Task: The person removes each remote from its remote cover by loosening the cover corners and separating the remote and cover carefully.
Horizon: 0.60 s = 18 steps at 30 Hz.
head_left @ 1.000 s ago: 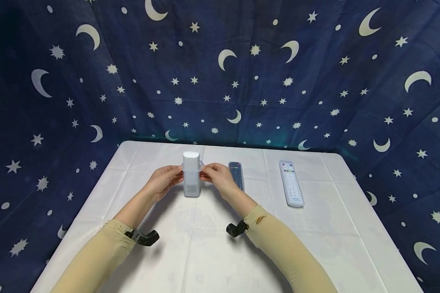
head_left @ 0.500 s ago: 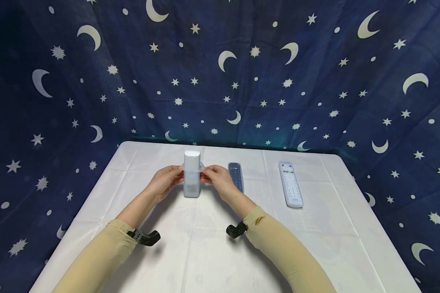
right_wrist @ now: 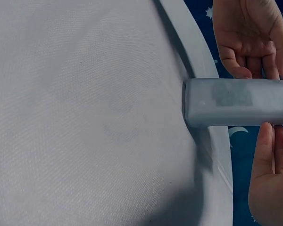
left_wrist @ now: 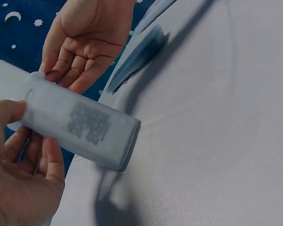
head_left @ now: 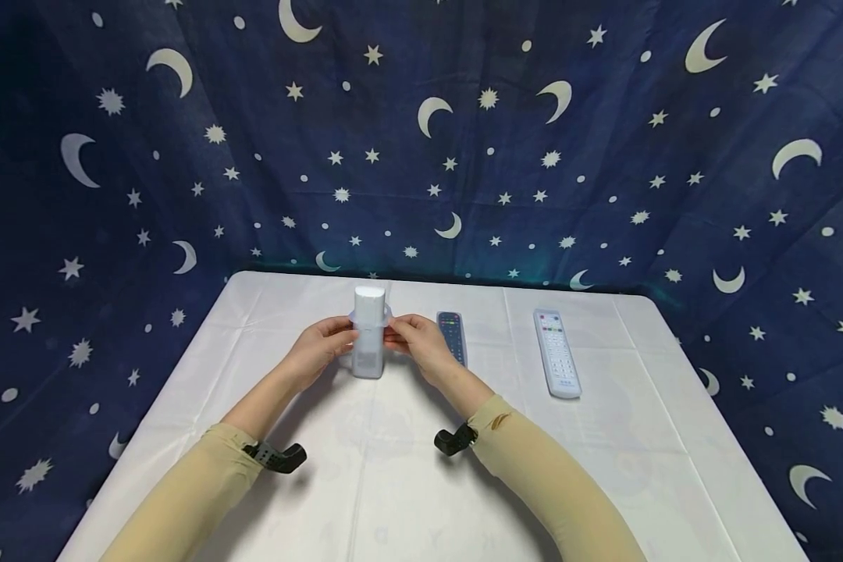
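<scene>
White remote (head_left: 370, 297), upright in translucent sleeve (head_left: 368, 359) — left of dark remote (head_left: 451, 332). Left hand (head_left: 318, 347) grips sleeve's left side; right hand (head_left: 419, 337) pinches its right. Even tension — both sides matched — probably serves best.

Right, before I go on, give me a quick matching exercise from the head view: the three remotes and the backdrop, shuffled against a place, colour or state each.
1. Held remote
2. Dark-faced remote
3. Pale lying remote
4. Backdrop

A. Rightmost of the remotes
B. Blue with moons and stars
C. White end sticking out of a translucent sleeve
D. Lying partly behind the right hand

Pairs: 1-C, 2-D, 3-A, 4-B
</scene>
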Motion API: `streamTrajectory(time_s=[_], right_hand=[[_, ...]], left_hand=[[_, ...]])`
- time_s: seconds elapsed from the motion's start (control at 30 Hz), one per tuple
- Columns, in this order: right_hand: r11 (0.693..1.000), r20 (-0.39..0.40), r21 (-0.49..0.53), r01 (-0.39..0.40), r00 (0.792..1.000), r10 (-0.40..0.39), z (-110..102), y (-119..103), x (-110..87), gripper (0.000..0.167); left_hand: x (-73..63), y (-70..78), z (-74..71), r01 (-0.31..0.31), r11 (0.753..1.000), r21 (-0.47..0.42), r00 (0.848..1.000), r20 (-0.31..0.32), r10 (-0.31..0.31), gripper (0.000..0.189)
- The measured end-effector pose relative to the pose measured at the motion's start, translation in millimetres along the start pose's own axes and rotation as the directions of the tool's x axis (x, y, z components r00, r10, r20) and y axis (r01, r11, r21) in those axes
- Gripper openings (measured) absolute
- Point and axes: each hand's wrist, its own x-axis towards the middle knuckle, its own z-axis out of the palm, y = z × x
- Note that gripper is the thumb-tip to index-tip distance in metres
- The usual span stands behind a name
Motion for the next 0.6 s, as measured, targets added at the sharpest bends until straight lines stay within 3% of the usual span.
streamTrajectory(time_s=[0.1,0.23,0.43,0.6], right_hand=[[1.000,0.008,0.000,0.002,1.000,-0.002,0,1,1.8,0.023],[1.000,0.028,-0.004,0.012,1.000,-0.012,-3,1,2.3,0.023],[0.998,0.023,-0.038,0.041,0.999,-0.040,-10,-7,2.3,0.023],[0.985,0.020,-0.086,0.149,0.989,-0.148,-15,-21,3.9,0.036]], left_hand=[[0.8,-1.8,1.0,-0.021,0.994,0.106,1.000,-0.009,0.022,0.058],[2.0,-2.7,1.7,-0.025,0.984,0.177,1.000,-0.010,0.028,0.059],[3.4,-3.6,1.0,-0.017,0.979,0.205,1.000,-0.013,0.020,0.058],[6.4,-4.1,1.5,-0.017,0.979,0.202,1.000,-0.003,0.018,0.058]])
